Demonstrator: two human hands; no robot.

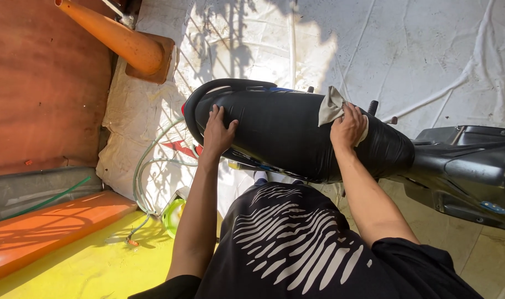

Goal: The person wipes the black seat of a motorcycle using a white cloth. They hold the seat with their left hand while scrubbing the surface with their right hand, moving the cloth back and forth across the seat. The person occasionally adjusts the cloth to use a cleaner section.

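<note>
A black motorbike seat [285,133] runs across the middle of the head view, shiny and long. My left hand [217,133] lies flat on its rear end, fingers spread, holding nothing. My right hand [347,126] presses a grey cloth [331,108] onto the seat's top near the front. The dark bike body [474,166] continues to the right of the seat.
An orange traffic cone [122,41] lies tipped at the upper left beside a brown wall [42,83]. A pale hose [147,166] loops on the white sheet [418,50] under the bike. An orange and yellow kerb [58,232] sits at the lower left.
</note>
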